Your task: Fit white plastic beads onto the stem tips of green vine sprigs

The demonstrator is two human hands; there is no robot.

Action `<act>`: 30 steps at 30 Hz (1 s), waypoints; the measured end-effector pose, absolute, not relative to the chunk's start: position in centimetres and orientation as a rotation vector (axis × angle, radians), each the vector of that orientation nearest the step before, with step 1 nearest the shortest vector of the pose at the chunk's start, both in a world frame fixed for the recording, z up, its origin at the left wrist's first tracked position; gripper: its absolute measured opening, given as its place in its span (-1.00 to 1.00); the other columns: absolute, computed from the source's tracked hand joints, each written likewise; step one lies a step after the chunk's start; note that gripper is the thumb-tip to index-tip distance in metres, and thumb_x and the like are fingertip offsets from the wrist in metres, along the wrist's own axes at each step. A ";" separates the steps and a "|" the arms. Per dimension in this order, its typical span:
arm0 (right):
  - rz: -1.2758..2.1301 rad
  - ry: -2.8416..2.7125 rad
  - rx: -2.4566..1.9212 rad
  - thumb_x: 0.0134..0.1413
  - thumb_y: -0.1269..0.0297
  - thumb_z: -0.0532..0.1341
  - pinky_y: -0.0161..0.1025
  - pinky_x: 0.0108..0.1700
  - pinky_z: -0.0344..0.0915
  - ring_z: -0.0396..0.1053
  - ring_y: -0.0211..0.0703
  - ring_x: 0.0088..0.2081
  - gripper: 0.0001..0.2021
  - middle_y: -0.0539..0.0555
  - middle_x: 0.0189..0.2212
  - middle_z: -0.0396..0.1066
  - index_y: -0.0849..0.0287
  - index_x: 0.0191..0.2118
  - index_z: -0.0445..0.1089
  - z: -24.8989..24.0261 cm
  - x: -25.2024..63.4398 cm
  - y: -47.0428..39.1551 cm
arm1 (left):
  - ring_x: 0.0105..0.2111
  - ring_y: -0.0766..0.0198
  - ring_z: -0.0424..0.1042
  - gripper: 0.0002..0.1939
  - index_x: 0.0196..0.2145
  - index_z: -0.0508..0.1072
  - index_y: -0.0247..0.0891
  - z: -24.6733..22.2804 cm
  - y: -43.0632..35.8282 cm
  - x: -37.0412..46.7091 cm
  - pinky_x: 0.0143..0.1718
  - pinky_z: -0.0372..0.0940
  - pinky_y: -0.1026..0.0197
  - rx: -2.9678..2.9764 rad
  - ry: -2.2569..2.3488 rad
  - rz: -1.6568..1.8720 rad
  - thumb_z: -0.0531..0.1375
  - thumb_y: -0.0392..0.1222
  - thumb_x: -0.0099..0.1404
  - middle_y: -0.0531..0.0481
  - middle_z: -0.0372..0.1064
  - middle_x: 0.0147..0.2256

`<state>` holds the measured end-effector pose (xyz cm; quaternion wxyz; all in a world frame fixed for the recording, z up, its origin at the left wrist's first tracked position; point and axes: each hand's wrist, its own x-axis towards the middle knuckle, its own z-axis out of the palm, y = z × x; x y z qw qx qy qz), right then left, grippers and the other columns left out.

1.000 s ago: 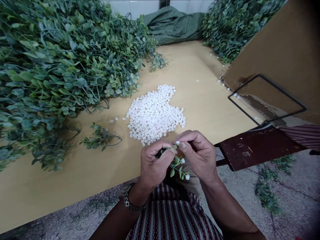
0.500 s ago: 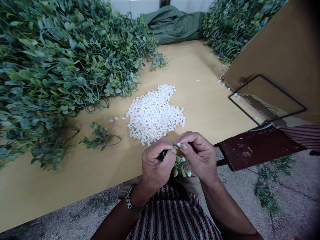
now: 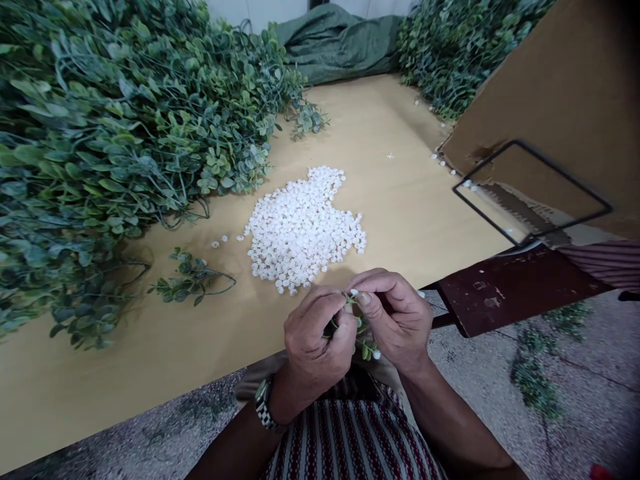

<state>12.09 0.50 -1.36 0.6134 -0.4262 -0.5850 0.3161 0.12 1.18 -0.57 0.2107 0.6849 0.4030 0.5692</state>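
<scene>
My left hand [image 3: 320, 333] is closed, thumb and forefinger pinching an artificial leaf sprig [image 3: 367, 348] whose leaves hang below the fingers. A white floret sits low on that sprig. My right hand [image 3: 397, 320] is closed too, its thumb and fingertips pinching a small white floret [image 3: 354, 293] at the tip of a stem. The fingertips of both hands almost meet there. Just beyond them on the table lies a heap of small white florets [image 3: 303, 230]. The part of the sprig inside my left palm is hidden.
A large pile of artificial greenery [image 3: 125, 113] covers the table's left side; a loose sprig [image 3: 187, 277] lies before it. More greenery [image 3: 445, 53] and a green sack [image 3: 345, 43] stand at the back. A cardboard sheet [image 3: 540, 100] and black wire frame [image 3: 533, 190] are at right.
My left fingers have shifted up the sprig, close to the floret in my right fingertips. The hanging leaves are now more hidden behind my hands. The view has moved slightly.
</scene>
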 end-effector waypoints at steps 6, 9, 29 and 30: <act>0.641 -1.404 -0.984 0.16 0.56 0.19 -0.27 -0.22 0.37 0.43 -0.23 -0.27 -0.83 0.02 -0.35 0.44 0.14 -0.23 0.42 -1.6 12.4 0.6 | -0.46 0.39 0.38 -0.80 -0.44 0.39 -0.27 -0.5 1.3 0.2 -0.39 0.34 0.37 1.939 1.127 1.537 0.12 -0.53 0.17 0.04 0.37 -0.47; 0.583 -1.456 -0.979 0.14 0.58 0.19 -0.25 -0.24 0.37 0.43 -0.22 -0.27 -0.81 0.03 -0.35 0.44 0.14 -0.22 0.42 -1.8 12.5 0.7 | -0.46 0.39 0.39 -0.79 -0.45 0.38 -0.27 -0.6 1.3 0.3 -0.38 0.35 0.38 1.963 1.118 1.541 0.11 -0.54 0.17 0.04 0.38 -0.48; 0.650 -1.383 -0.953 0.14 0.56 0.19 -0.23 -0.24 0.36 0.43 -0.21 -0.29 -0.82 0.02 -0.34 0.45 0.14 -0.24 0.42 -2.5 12.8 0.8 | -0.45 0.37 0.40 -0.79 -0.46 0.35 -0.27 -0.6 1.6 0.3 -0.40 0.35 0.36 2.037 1.089 1.493 0.11 -0.56 0.16 0.02 0.40 -0.49; 0.652 -1.382 -0.949 0.14 0.57 0.18 -0.23 -0.24 0.36 0.43 -0.22 -0.29 -0.82 0.02 -0.34 0.45 0.15 -0.24 0.43 -2.5 12.8 0.8 | -0.45 0.36 0.40 -0.79 -0.46 0.35 -0.27 -0.6 1.6 0.3 -0.40 0.35 0.35 2.040 1.085 1.490 0.11 -0.56 0.16 0.02 0.40 -0.49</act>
